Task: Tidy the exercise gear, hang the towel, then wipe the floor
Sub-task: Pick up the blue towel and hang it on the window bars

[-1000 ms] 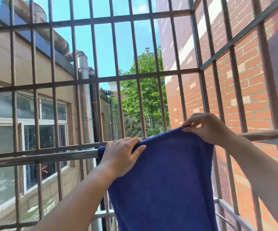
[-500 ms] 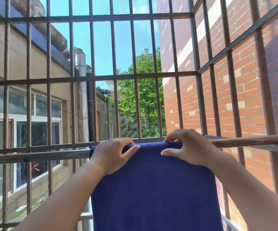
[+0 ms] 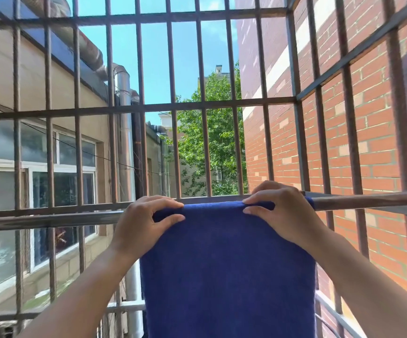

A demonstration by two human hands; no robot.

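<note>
A dark blue towel (image 3: 227,269) hangs draped over a horizontal metal rail (image 3: 46,219) inside a barred window cage. My left hand (image 3: 144,225) pinches the towel's top fold at its left corner, thumb in front and fingers over the rail. My right hand (image 3: 280,211) pinches the top fold near its right corner in the same way. The towel's front half falls straight down between my forearms to the bottom of the view; its back half is hidden.
Rusty vertical and horizontal bars (image 3: 173,106) close the cage ahead and on the right. Beyond them stand a red brick wall (image 3: 373,132), a beige building with windows (image 3: 58,181), a metal duct pipe (image 3: 124,132) and a green tree (image 3: 217,147).
The towel's right side came down from above the rail to lie flat on it. Both hands slid outward along the top fold toward the corners, and the towel now hangs smoother.
</note>
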